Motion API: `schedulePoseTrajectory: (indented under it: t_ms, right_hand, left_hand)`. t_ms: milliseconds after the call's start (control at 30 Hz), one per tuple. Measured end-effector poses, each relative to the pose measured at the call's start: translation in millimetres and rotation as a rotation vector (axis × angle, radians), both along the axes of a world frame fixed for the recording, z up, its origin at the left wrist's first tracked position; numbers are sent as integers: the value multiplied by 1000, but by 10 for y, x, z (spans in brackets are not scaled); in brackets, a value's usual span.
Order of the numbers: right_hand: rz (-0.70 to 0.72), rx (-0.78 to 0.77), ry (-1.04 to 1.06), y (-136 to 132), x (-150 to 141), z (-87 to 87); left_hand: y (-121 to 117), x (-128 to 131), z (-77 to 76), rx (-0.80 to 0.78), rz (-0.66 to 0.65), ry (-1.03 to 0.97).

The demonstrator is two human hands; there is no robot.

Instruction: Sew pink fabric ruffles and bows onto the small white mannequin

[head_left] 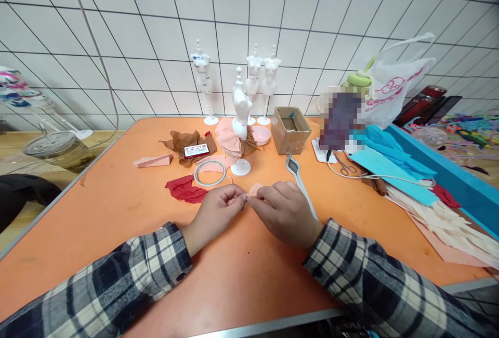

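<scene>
My left hand [217, 208] and my right hand [284, 210] meet over the orange table [128, 213], both pinched on a small piece of pink crepe paper [255, 189]. Just beyond the fingers lie a roll of clear tape [210, 172] and a red crepe scrap [185, 190]. A white doll mannequin [240, 119] wearing a pink and brown paper skirt stands behind them. A white utility knife [298, 177] lies right of my right hand.
Three more white mannequins [253, 80] stand by the tiled wall. A cardboard box [290, 130], a pink bowl [261, 134], brown crepe with a red-labelled box [191, 145], scissors [345, 166], blue and cream paper sheets [393, 164] and a plastic bag [393, 91] fill the right side.
</scene>
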State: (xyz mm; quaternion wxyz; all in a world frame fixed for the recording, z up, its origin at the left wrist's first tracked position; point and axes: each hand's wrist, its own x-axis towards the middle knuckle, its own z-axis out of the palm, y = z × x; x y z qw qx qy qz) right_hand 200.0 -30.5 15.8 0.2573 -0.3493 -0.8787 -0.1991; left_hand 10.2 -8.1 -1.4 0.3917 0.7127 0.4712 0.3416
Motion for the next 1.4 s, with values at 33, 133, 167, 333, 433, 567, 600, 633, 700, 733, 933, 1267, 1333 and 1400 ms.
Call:
schedulePoseTrajectory:
  t_ms: [33, 133, 167, 333, 433, 567, 600, 633, 700, 733, 933, 1267, 1333, 1400]
  right_hand:
    - [9, 7, 16, -13, 1, 10]
    - [59, -57, 142, -62, -19, 28]
    - [62, -123, 221, -74, -37, 26]
    - [-63, -1001, 853, -25, -147, -59]
    - [-18, -1573, 1201, 29, -183, -133]
    - [42, -1722, 1450, 14, -205, -193]
    - [40, -1728, 1472, 3, -209, -197]
    - [43, -1736, 1486, -5, -212, -197]
    - [59, -1761, 1498, -9, -213, -187]
    - [66, -1779, 1498, -4, -210, -179]
    - [-13, -1697, 1467, 54, -183, -164]
    - [-66, -1424, 1261, 86, -155, -195]
    - [-44, -1422, 1265, 84, -153, -202]
    - [-18, -1428, 1260, 83, -154, -208]
  left_hand:
    - [10, 5, 5, -34, 9, -75]
    - [45, -4, 25, -55, 56, -204]
    - [55, -14, 28, -48, 81, -214]
    - [53, -69, 24, 193, 126, -26]
    - [22, -95, 34, 422, 40, 223]
    - [-7, -103, 53, 535, -25, 396]
    - [-12, -98, 53, 529, -28, 400]
    - [-17, -91, 50, 510, -30, 392]
    - [-23, -72, 38, 444, -29, 337]
    - [-24, -62, 31, 403, -30, 293]
    - [21, -36, -4, 237, -77, 86]
    - [7, -71, 11, 230, -104, 167]
    - [1, -71, 28, 231, -109, 185]
    - [-2, -73, 39, 207, -124, 182]
